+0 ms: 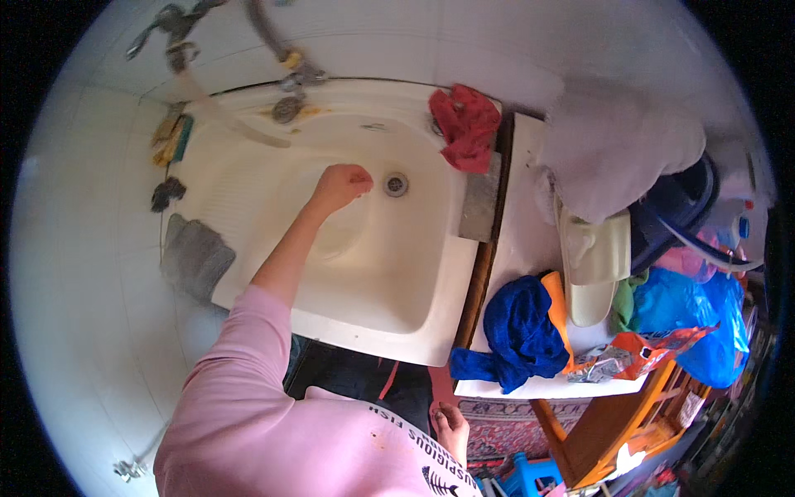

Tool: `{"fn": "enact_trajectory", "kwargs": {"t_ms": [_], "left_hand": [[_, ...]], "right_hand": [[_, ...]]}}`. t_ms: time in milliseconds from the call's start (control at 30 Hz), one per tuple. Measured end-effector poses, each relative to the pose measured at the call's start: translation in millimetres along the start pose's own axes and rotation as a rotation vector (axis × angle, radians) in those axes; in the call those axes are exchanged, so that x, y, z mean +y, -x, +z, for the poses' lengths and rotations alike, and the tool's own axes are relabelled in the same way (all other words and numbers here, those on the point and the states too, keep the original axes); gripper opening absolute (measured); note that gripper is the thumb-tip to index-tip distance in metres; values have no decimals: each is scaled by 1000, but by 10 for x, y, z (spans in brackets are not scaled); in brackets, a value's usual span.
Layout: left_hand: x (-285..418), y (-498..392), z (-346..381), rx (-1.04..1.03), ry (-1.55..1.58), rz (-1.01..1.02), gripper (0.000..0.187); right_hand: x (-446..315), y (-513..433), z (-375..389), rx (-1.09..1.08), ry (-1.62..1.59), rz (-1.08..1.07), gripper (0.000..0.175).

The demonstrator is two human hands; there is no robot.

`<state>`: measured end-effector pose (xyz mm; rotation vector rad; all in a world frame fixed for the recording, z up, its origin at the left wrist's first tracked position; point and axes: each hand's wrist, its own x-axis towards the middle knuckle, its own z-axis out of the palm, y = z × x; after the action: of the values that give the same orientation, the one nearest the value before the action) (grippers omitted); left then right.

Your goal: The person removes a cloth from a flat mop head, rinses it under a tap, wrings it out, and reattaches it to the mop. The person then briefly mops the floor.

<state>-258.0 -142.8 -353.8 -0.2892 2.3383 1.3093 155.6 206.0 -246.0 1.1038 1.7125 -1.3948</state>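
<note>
My left hand (343, 188) is over the cream sink (391, 310), left of the drain (395, 184). Its fingers are curled together, and I cannot tell whether anything is between them. Below that hand, a faint rounded cream outline shows inside the basin, too blurred to name. My right hand (451, 425) hangs low beside my body, past the sink's front edge, fingers loosely bent and holding nothing visible. From the tap (176, 25) at upper left, a pale hose (242, 127) slants down over the sink.
A red cloth (466, 127) drapes the back right corner. Grey cloth (197, 255) hangs at the left rim. On the right-hand counter lie a blue towel (525, 329), cream plastic containers (596, 255) and a blue plastic bag (677, 304). A wooden chair (596, 435) stands below.
</note>
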Motion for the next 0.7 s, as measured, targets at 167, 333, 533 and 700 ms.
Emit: {"fn": "enact_trajectory", "kwargs": {"t_ms": [167, 333, 533, 700], "left_hand": [[86, 1457, -611, 130, 325, -48, 11], [-229, 2990, -898, 415, 536, -88, 14], [-1054, 4135, -729, 732, 475, -399, 14], [-1914, 4575, -485, 807, 243, -650, 15]], "right_hand": [[-169, -86, -203, -84, 134, -142, 26], [102, -479, -555, -135, 193, -215, 28], [250, -901, -1186, -226, 508, -415, 29], [384, -1098, -1455, -209, 521, -329, 30]]}}
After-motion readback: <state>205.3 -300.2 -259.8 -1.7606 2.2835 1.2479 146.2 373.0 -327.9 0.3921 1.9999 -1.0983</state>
